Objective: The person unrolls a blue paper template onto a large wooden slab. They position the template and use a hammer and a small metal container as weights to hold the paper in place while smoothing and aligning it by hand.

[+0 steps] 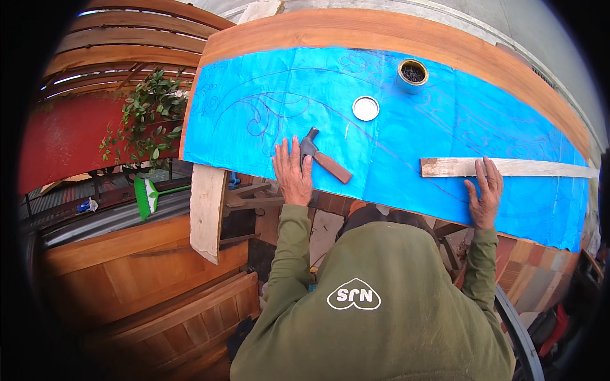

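My left hand [293,176] lies flat with its fingers stretched out on a blue sheet [330,82] marked with curling drawn lines. Right beside its fingers rests a hammer [332,167] with a dark head and a brown wooden handle; the thumb is close to the head, and whether they touch I cannot tell. My right hand [486,195] is open, its fingertips resting on a long pale wooden strip [527,167] that runs to the right edge of the sheet. Farther back stand a blue tin [414,84] of small dark pieces, seemingly nails, and a round whitish lid [366,108].
The sheet covers a brown wooden board [286,33] with a curved far edge. A pale wooden plank [208,216] juts out below its left corner. Further left are a leafy plant [145,117], a green-and-white brush [145,197], wooden slats [130,41] and wooden panels [146,260].
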{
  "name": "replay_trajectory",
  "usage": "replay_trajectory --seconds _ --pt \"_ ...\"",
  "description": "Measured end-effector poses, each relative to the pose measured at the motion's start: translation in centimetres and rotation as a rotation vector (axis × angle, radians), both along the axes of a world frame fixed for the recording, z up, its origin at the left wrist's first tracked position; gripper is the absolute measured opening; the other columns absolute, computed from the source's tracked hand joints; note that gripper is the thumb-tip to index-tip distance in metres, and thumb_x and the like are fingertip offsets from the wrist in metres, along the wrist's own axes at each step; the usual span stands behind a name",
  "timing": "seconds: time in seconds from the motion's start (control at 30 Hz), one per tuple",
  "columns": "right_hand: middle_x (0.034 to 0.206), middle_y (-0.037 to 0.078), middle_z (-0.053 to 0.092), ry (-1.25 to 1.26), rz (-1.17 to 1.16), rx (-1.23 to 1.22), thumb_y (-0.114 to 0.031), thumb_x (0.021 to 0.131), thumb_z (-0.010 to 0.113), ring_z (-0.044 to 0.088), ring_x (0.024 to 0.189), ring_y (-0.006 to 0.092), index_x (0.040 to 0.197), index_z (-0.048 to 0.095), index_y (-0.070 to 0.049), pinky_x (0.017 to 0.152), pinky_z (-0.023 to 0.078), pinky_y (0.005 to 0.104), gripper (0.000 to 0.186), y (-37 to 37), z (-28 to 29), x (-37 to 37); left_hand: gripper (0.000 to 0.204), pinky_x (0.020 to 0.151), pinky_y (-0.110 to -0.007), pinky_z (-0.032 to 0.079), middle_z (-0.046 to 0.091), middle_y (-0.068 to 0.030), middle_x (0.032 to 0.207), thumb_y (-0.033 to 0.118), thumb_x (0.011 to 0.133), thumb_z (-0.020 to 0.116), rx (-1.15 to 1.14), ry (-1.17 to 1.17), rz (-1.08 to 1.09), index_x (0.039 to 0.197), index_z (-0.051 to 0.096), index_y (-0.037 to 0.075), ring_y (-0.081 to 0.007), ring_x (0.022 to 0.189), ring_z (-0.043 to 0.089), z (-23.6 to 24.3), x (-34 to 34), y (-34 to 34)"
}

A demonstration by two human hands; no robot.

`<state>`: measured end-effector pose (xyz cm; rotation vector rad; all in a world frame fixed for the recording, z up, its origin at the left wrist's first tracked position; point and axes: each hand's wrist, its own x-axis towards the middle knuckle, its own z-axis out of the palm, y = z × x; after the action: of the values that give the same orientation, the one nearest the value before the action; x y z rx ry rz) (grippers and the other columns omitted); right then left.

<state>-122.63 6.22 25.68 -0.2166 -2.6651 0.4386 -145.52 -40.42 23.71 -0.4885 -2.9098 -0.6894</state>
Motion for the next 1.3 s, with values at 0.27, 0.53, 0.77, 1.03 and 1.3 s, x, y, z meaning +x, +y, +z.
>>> replay_trajectory --seconds 0.27,0.53,0.77,1.03,1.3 --pt "0.173 0.011 0.046 -0.149 -0.58 0.059 -0.047 0.102 0.076 0.042 0.159 0.0361 0.164 0.055 -0.026 0.13 0.03 0.06 0.069 -2.4 -1.0 10.4 0.077 0.132 -0.068 0.014 0.038 -0.0181 0.176 0.065 0.113 0.041 0.104 0.152 -0.007 0.171 0.042 0.014 -0.0446 0.165 0.028 0.6 1.1 1.1" --pt "0.179 0.01 0.034 -0.191 -0.744 -0.006 -0.07 0.11 0.044 0.025 0.167 0.0345 0.167 0.05 -0.031 0.137 0.011 0.0574 0.069 -2.6 -3.9 13.1 0.065 0.13 -0.064 0.027 0.042 -0.0165 0.174 0.052 0.114 0.049 0.233 0.231 -0.659 0.165 0.052 0.011 -0.044 0.161 0.037 3.4 2.2 10.0" --pt "0.179 0.009 0.035 -0.185 -0.727 0.01 -0.066 0.112 0.046 0.027 0.167 0.0342 0.167 0.051 -0.032 0.136 0.013 0.0583 0.065 -2.5 -4.2 12.6 0.041 0.115 -0.049 0.048 0.065 -0.0155 0.153 0.024 0.11 0.067 0.27 0.278 -0.467 0.148 0.069 0.01 -0.0349 0.139 0.061 6.5 -1.7 14.8" --pt "0.178 0.01 0.037 -0.149 -0.742 0.045 -0.065 0.111 0.049 0.028 0.166 0.0353 0.166 0.053 -0.03 0.135 0.014 0.0608 0.065 -2.4 -4.4 12.7 0.016 0.096 -0.045 0.056 0.08 -0.0082 0.112 0.02 0.097 0.078 -0.041 0.362 -0.616 0.111 0.085 0.016 -0.0325 0.11 0.07 7.9 -13.0 28.6" --pt "0.177 0.013 0.038 -0.11 -0.692 -0.03 -0.07 0.109 0.048 0.027 0.166 0.038 0.164 0.054 -0.027 0.136 0.014 0.0626 0.07 -2.4 -4.2 12.8 0.031 0.089 -0.051 0.061 0.082 -0.014 0.111 0.035 0.089 0.085 -0.472 0.094 -0.54 0.116 0.086 0.021 -0.0367 0.104 0.078 6.6 -16.4 33.6"
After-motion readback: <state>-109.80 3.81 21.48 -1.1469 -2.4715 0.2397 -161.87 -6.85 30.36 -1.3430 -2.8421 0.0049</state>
